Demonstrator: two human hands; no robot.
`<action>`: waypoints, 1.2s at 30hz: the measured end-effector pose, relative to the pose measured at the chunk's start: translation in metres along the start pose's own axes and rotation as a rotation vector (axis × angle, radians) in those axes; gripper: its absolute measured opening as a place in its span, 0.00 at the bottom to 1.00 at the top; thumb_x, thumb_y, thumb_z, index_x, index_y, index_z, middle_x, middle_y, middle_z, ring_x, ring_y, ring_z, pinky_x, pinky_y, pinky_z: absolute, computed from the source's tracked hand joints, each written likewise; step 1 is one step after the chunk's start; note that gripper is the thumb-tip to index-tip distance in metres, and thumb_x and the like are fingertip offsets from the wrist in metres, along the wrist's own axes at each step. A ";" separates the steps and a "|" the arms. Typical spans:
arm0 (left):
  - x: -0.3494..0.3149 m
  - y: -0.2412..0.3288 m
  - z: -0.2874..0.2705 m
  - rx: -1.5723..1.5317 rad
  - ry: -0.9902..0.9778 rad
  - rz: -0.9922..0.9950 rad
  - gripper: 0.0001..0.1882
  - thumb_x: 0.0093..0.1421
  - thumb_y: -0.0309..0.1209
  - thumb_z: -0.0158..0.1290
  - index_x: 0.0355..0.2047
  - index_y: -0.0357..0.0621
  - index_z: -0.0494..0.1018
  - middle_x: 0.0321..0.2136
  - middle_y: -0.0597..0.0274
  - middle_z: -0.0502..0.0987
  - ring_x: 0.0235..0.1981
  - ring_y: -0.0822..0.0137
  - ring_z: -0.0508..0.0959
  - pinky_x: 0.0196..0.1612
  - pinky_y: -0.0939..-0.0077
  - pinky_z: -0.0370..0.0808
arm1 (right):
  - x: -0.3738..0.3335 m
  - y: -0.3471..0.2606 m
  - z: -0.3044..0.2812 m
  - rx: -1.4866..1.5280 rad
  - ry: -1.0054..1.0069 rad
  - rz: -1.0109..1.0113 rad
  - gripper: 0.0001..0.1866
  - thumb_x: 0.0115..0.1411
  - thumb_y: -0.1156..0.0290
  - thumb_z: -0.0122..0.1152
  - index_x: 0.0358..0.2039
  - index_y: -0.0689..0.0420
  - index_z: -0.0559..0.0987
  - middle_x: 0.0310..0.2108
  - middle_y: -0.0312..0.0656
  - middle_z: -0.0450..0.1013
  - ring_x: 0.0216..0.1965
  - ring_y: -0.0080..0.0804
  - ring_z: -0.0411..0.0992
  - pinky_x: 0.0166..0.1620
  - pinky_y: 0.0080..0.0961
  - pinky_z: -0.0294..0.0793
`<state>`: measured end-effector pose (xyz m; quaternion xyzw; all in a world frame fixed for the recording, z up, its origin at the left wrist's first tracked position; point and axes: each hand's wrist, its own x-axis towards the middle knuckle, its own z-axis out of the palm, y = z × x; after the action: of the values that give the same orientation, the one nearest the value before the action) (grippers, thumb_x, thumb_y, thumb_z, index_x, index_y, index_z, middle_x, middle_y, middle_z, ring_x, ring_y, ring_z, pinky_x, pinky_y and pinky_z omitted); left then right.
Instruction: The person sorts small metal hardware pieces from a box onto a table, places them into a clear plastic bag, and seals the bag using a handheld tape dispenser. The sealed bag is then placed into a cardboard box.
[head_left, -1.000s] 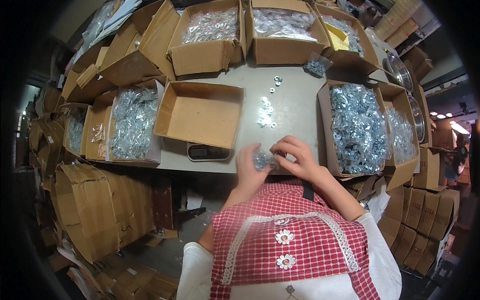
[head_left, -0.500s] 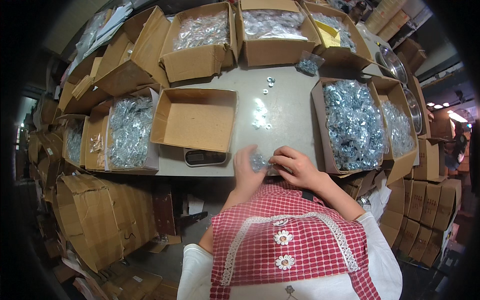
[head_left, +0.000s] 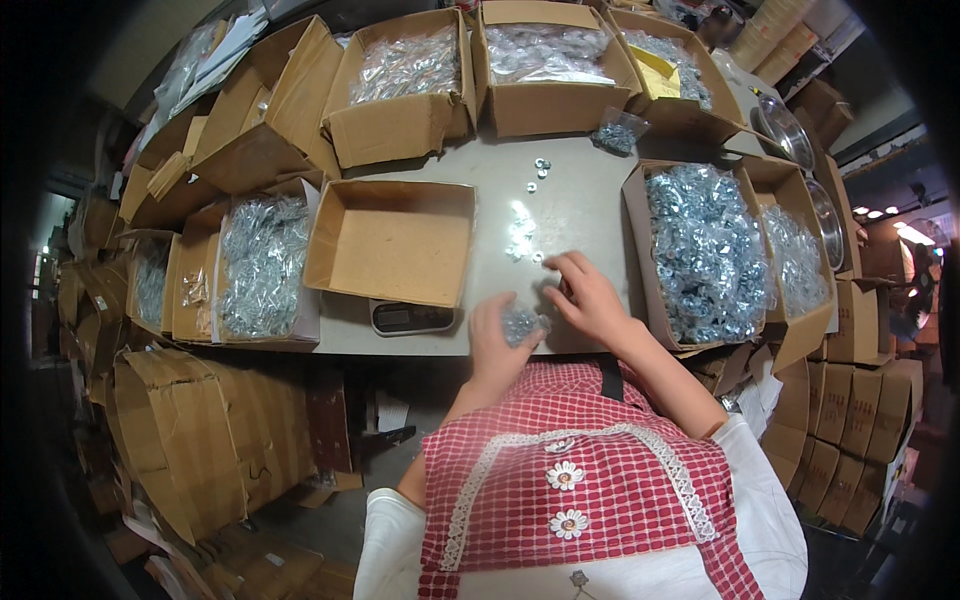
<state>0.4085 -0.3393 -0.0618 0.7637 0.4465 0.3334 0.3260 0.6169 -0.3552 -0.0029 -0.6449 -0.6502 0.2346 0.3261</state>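
My left hand (head_left: 496,338) is closed around a small clear plastic bag (head_left: 521,324) with metal pieces inside, close to the table's front edge. My right hand (head_left: 590,298) is beside it, its fingers apart and holding nothing I can see. Its fingertips are close to a loose metal ring (head_left: 538,257), at the near end of a glossy patch on the tabletop where other small rings may lie. Farther back, a few more metal rings (head_left: 542,165) are scattered. An open cardboard box (head_left: 390,240) with a bare bottom stands left of my hands.
A scale (head_left: 411,317) sits partly under the bare box. To the right, a carton of bagged metal parts (head_left: 706,250) stands high. Similar cartons (head_left: 262,262) line the left, and more (head_left: 405,125) the back. One filled bag (head_left: 620,131) lies at the back right.
My right hand has left the bag and moved forward toward the loose rings, its fingers spreading. My left hand keeps the bag in nearly the same place.
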 end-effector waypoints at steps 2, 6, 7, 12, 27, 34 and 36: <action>0.000 0.000 0.001 -0.013 -0.011 -0.015 0.37 0.49 0.30 0.72 0.59 0.41 0.71 0.53 0.52 0.73 0.55 0.50 0.72 0.60 0.57 0.70 | 0.019 0.009 0.010 -0.118 0.024 0.088 0.24 0.59 0.66 0.68 0.53 0.62 0.75 0.52 0.56 0.71 0.47 0.59 0.77 0.49 0.48 0.80; 0.000 0.001 0.001 -0.026 -0.018 -0.031 0.37 0.50 0.32 0.72 0.59 0.41 0.70 0.53 0.52 0.73 0.55 0.50 0.72 0.60 0.57 0.70 | 0.048 0.016 0.031 -0.172 0.007 0.090 0.20 0.59 0.65 0.67 0.48 0.61 0.75 0.48 0.57 0.70 0.47 0.61 0.75 0.49 0.51 0.78; 0.000 0.001 0.001 -0.019 -0.016 -0.026 0.37 0.50 0.32 0.72 0.59 0.41 0.71 0.53 0.52 0.73 0.55 0.50 0.72 0.60 0.57 0.70 | 0.053 0.018 0.035 -0.163 0.009 0.076 0.19 0.59 0.65 0.66 0.47 0.61 0.75 0.47 0.57 0.71 0.47 0.61 0.75 0.49 0.52 0.78; 0.000 0.001 0.002 -0.010 0.009 -0.002 0.36 0.50 0.33 0.73 0.59 0.41 0.71 0.52 0.52 0.73 0.55 0.50 0.73 0.60 0.57 0.70 | 0.058 0.030 0.039 -0.176 -0.031 0.047 0.12 0.60 0.68 0.64 0.41 0.60 0.79 0.40 0.56 0.73 0.45 0.61 0.75 0.47 0.49 0.77; -0.001 0.001 0.003 -0.088 -0.007 -0.070 0.37 0.47 0.26 0.72 0.58 0.43 0.72 0.53 0.50 0.75 0.58 0.44 0.71 0.62 0.52 0.67 | -0.029 -0.030 -0.030 0.085 -0.246 -0.136 0.16 0.60 0.75 0.63 0.49 0.57 0.83 0.41 0.51 0.76 0.42 0.55 0.78 0.46 0.44 0.78; -0.001 -0.001 0.002 -0.020 0.025 -0.014 0.34 0.49 0.27 0.70 0.57 0.42 0.73 0.49 0.52 0.75 0.53 0.50 0.74 0.57 0.57 0.72 | -0.032 -0.031 -0.019 0.106 -0.185 -0.131 0.18 0.59 0.75 0.63 0.52 0.57 0.81 0.47 0.52 0.76 0.46 0.56 0.77 0.49 0.43 0.79; 0.000 -0.001 0.001 -0.014 0.029 -0.004 0.34 0.49 0.27 0.70 0.57 0.41 0.73 0.49 0.52 0.75 0.54 0.50 0.74 0.57 0.57 0.72 | -0.033 -0.030 -0.017 0.105 -0.148 -0.145 0.17 0.59 0.76 0.65 0.50 0.57 0.82 0.49 0.51 0.76 0.47 0.53 0.77 0.49 0.41 0.80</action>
<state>0.4088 -0.3394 -0.0639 0.7555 0.4503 0.3469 0.3256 0.6072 -0.3920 0.0264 -0.5590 -0.7041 0.2912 0.3269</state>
